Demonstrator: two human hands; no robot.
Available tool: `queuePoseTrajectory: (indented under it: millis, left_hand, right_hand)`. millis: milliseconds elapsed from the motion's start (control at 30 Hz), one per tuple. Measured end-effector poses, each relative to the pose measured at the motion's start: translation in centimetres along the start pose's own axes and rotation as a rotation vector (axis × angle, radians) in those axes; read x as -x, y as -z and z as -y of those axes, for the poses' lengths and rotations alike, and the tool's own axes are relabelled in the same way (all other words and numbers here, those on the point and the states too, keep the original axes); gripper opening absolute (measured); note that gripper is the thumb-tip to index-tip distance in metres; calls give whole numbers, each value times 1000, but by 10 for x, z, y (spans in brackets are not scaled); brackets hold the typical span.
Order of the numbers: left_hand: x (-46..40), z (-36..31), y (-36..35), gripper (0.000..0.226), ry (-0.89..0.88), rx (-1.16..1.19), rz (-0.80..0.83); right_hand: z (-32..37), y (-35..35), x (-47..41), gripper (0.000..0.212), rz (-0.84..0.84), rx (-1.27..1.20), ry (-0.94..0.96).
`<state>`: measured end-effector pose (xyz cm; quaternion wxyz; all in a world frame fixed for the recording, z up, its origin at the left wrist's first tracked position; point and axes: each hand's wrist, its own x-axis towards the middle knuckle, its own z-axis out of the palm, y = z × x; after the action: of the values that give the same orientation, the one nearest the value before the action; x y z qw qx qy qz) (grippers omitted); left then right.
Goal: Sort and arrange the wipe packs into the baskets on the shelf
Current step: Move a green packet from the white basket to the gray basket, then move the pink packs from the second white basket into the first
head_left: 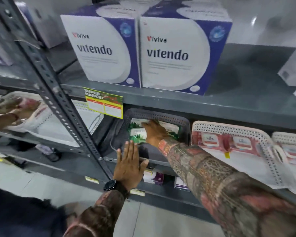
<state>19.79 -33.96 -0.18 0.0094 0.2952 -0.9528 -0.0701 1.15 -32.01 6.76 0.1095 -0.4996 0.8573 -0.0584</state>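
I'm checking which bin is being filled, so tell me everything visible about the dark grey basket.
The dark grey basket looks like plastic, with perforated walls and rounded corners. It sits on the middle shelf, left of a pale basket holding pink packs. Green-and-white wipe packs lie flat inside. The right hand rests on them; the left hand lies flat against its front.

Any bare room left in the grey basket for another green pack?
Yes: the grey basket is bare along its front and left, between the green packs and the left hand. The back is crowded. The pink basket is full of pink packs.
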Motion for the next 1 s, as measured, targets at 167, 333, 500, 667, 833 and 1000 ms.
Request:
queuePoseTrajectory:
  millis: [167, 333, 500, 667, 833, 1000]
  left_hand:
    - [0, 0, 4, 83, 1, 15, 27]
    - [4, -12, 14, 81, 34, 62, -29]
    - [-5, -90, 18, 79, -78, 126, -111]
    - [-16, -203, 6, 80, -265, 134, -86]
    - [-14, -275, -27, 90, -325, 129, -27]
    - [-6, -290, -49, 111, -278, 90, 28]
  right_hand:
    - [-15, -20, 14, 76, -3, -76, 78]
    - [-53, -13, 54, 80, -177, -157, 115]
    - [-132, -3, 131, 72, -393, -192, 3]
    - [-223, 10, 212, 72, -495, -184, -175]
    - [-318, 25, 282, 66, -517, -198, -361]
    - [-408, 45, 340, 72, -259, -175, -619]
